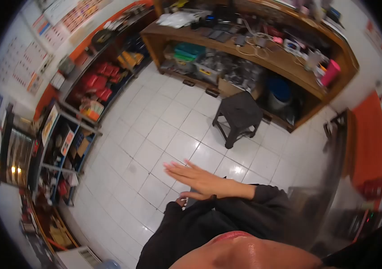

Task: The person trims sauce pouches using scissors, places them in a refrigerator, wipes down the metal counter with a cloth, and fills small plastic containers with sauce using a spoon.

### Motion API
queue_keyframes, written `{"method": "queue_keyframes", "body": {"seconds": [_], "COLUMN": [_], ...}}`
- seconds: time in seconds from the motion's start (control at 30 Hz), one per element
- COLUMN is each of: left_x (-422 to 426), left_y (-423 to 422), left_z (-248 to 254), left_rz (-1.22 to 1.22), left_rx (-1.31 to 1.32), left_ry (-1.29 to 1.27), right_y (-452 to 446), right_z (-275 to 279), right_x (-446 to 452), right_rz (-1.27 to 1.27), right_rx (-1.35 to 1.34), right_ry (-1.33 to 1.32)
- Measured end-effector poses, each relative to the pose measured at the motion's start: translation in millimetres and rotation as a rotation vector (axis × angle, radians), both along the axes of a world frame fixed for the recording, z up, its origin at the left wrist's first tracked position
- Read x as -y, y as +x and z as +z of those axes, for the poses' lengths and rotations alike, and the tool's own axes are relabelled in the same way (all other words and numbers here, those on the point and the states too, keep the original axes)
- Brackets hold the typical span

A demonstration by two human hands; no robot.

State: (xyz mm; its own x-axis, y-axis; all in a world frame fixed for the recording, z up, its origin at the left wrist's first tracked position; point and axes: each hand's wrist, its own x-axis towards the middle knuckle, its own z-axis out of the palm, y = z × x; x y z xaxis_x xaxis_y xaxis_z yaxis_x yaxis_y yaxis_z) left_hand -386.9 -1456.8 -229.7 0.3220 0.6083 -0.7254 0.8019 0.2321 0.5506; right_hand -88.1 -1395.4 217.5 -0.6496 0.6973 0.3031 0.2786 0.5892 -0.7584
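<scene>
My right hand [197, 181] is stretched out in front of my body, palm down. Its fingers are extended and slightly apart, with nothing in them. Below and left of it, at the cuff of a dark sleeve, a small part of my left hand [181, 201] shows. Its fingers are mostly hidden, so what it holds, if anything, cannot be made out. A dark grey patch [192, 202] lies between the two hands, too covered to name. Beyond my right hand, a dark plastic stool [239, 110] stands on the white tiled floor [148, 150], apart from both hands.
A wooden workbench [285, 62] holds several phones, cables and a pink bottle [330, 72]; bins and a blue-lidded bucket [279, 92] stand beneath. Shelves with red packets [99, 83] line the left wall. An orange panel [370, 139] is at right.
</scene>
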Motion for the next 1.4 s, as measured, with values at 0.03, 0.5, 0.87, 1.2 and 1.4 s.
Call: {"method": "queue_keyframes", "body": {"seconds": [0.03, 0.5, 0.87, 1.2, 1.4], "left_x": [-0.4, -256.5, -744.8, -808.1, -819.3], "left_y": [-6.4, -18.8, 41.1, -16.9, -71.6], "left_z": [2.3, -12.7, 140.8, 1.8, 24.0], "left_rz": [0.053, 0.207, 0.470, -0.038, 0.652], "left_rx": [-0.038, -0.142, 0.372, -0.187, -0.035], "left_ry": [-0.042, -0.117, 0.562, 0.104, -0.157], "right_y": [-8.9, 42.1, 207.9, 163.7, 60.9], "right_z": [0.6, -83.6, -486.6, -390.1, -424.0], "right_x": [-25.7, -413.5, -411.2, -756.7, -977.9], "right_rz": [0.078, -0.425, -0.516, -0.189, 0.147], "right_rx": [-0.096, -0.271, 0.074, 0.665, 0.663], "right_ry": [0.030, 0.249, -1.752, -0.884, -0.542]}}
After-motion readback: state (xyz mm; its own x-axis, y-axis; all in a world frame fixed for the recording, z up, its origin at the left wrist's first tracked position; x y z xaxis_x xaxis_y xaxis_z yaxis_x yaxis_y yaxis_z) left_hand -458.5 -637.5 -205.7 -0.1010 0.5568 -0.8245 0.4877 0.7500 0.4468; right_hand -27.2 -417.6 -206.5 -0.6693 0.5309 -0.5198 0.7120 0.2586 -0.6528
